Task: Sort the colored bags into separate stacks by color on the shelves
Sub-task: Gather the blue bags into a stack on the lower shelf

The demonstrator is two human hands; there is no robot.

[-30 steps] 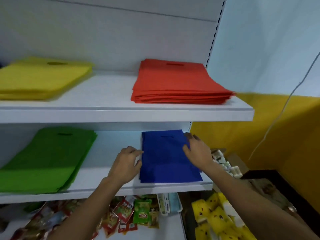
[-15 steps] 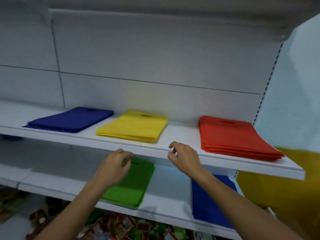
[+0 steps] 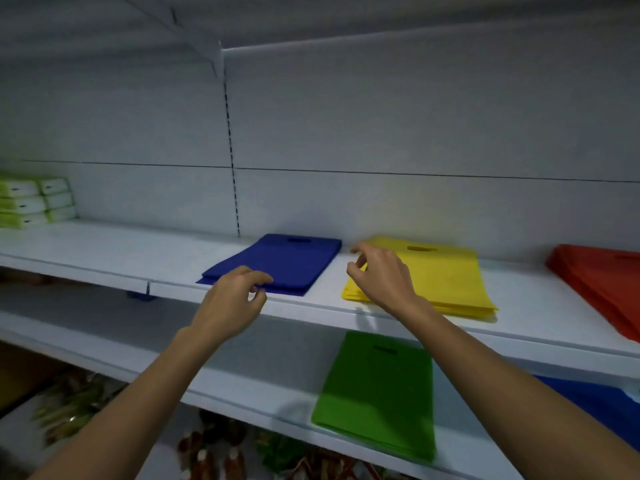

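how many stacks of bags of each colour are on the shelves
blue stacks: 2
yellow stack: 1
red stack: 1
green stack: 1
total: 5

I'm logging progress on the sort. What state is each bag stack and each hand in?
upper blue stack, flat on upper shelf
yellow stack, flat on upper shelf
red stack, flat on upper shelf, cut by frame edge
green stack, flat on lower shelf
lower blue stack, lower shelf, partly hidden by right forearm
left hand, loosely curled, empty, at upper blue stack's front edge
right hand, loosely curled, empty, before yellow stack
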